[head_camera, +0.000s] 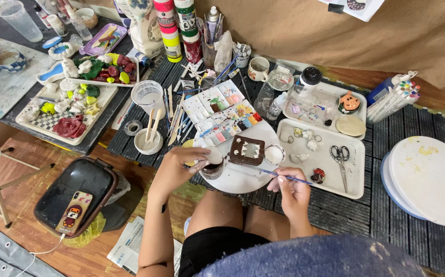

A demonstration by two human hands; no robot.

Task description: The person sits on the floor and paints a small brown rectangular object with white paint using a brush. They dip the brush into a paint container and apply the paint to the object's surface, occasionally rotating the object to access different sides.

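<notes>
My left hand (180, 163) grips a small cup of dark brown paint (213, 167) at the near edge of a round white board (240, 177). My right hand (290, 187) holds a thin blue-handled brush (276, 175) whose tip points left toward the cup. On the board lies a brown square clay piece with white shapes (247, 150), and beside it a small white dish (275, 153). A paint palette (222, 112) with many colours rests just beyond the board.
A white tray (335, 182) with scissors (340, 155) and small clay bits sits to the right. Round white boards (430, 177) are stacked at the far right. Paint bottles (176, 28), brushes and trays of clay figures (68, 110) crowd the back left. A phone (73, 211) lies on a black case.
</notes>
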